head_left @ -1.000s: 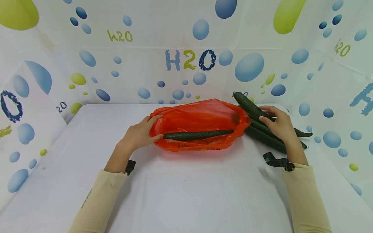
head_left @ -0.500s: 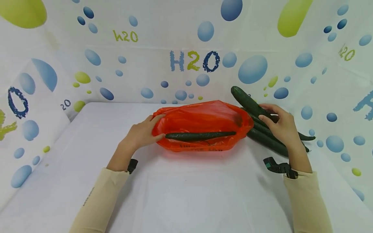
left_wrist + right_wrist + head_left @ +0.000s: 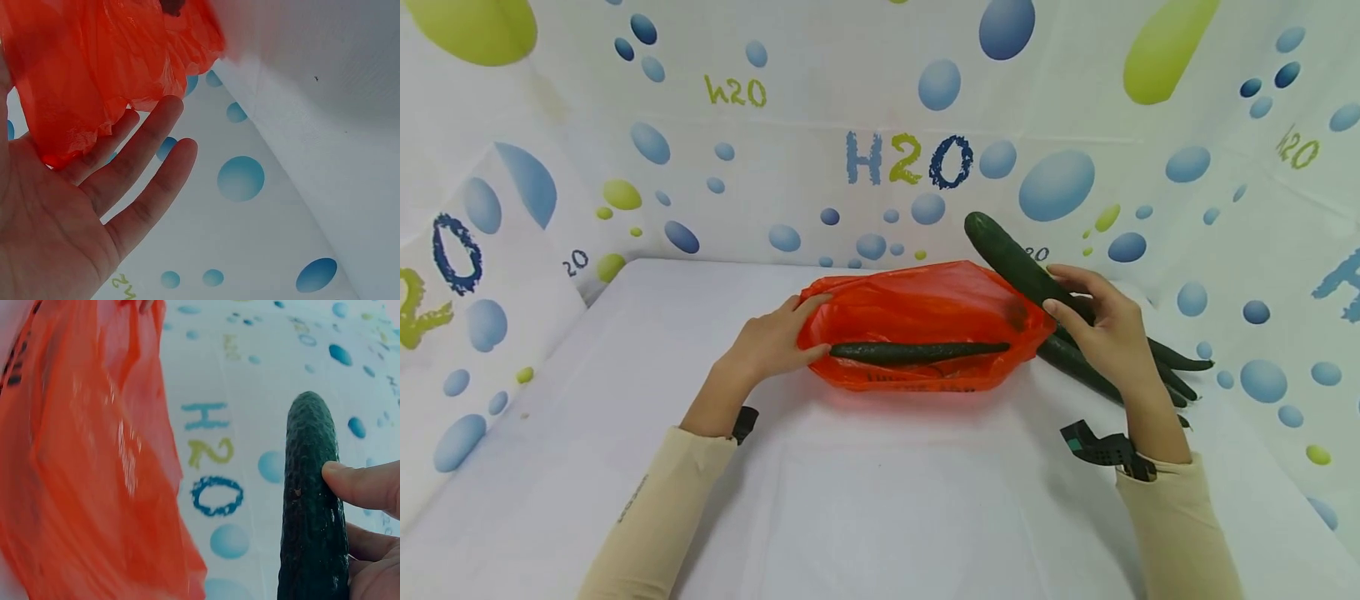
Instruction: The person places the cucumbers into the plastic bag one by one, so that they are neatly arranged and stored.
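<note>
I look in remotely on a screened-off tabletop set: a white table (image 3: 865, 525) stands against a pale backdrop (image 3: 797, 187) printed with blue and green bubbles (image 3: 1057, 185) and "H2O" lettering (image 3: 906, 158). The backdrop, creased in places, also runs down both sides and blocks my view beyond. Black wrist cameras (image 3: 1101, 447) give the place the look of a recording station. Whether it sits in a home, lab or studio, I cannot tell.

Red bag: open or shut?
Open: the head view shows the bag gaping, a cucumber visible inside, and the left hand at its rim.
</note>
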Demonstrator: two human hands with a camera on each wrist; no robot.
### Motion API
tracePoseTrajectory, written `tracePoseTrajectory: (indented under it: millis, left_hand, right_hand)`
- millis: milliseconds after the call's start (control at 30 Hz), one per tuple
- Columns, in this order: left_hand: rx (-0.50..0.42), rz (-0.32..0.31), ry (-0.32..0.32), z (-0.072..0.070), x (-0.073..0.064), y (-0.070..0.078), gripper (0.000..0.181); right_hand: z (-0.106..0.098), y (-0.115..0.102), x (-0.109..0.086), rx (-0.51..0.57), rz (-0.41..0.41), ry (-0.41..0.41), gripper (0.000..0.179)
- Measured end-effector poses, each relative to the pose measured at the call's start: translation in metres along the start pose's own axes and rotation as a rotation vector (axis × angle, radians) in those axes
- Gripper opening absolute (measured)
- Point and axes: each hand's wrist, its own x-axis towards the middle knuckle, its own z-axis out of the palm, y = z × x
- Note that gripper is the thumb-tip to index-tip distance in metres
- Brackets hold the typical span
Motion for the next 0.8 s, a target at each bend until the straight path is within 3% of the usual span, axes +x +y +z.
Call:
tracePoseTrajectory:
  millis: [367, 800]
  left_hand:
    - [0.005, -0.004, -0.013, -0.003, 0.000, 0.000, 0.074]
    - [-0.009, -0.009, -0.013, 0.001, 0.001, 0.000, 0.075]
  right_hand:
    - [0.021, -0.016, 0.008, 0.111, -0.004, -0.017, 0.043]
    - [0.052, -0.028, 0.019, 0.303, -0.076, -0.014, 0.043]
